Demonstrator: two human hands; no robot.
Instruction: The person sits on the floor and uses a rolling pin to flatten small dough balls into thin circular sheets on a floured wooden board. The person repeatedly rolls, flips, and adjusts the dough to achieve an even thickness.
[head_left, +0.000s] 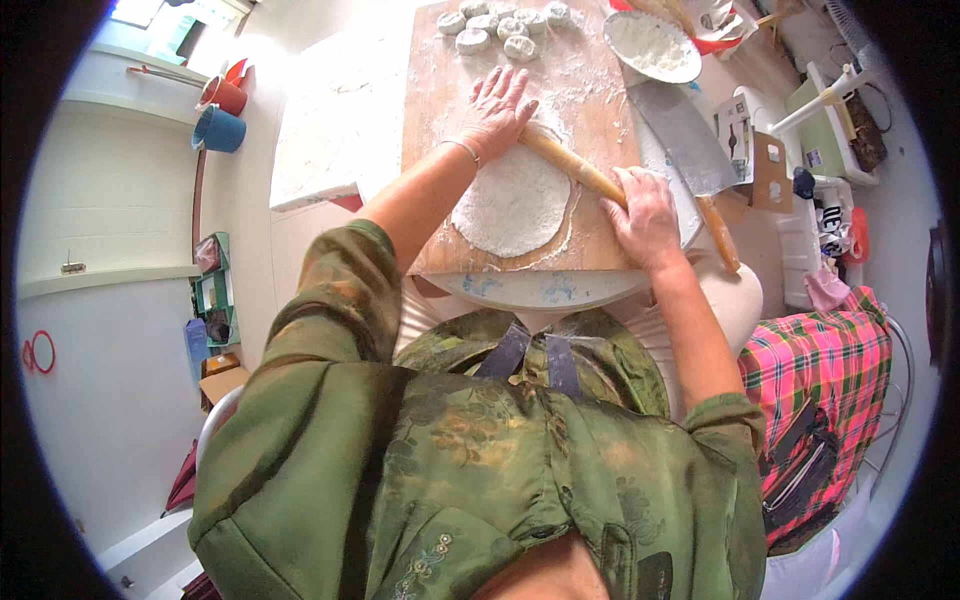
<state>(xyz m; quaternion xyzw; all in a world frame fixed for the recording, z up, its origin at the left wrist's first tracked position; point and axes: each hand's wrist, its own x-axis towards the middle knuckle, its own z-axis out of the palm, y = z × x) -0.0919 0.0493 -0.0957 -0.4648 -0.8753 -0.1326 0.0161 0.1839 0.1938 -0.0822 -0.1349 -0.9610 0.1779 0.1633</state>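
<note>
A wooden rolling pin (574, 165) lies slantwise over a flat round sheet of dough (514, 206) on a floured wooden board (442, 259). My right hand (649, 214) grips the pin's near end beside the board's right edge. At the far end, my left hand (496, 112) is flat with its fingers extended and slightly apart; its heel and thumb side meet the pin, and I cannot see what lies under the palm. Several small floured dough pieces (513, 28) sit together at the board's far end.
Right of the board are a bowl of flour (652, 46) and a cleaver (684, 139) with a wooden handle. The board rests on a round white table (540, 291). To the left stands a white slab-like surface (322, 127). A plaid cloth (825, 367) covers something at right.
</note>
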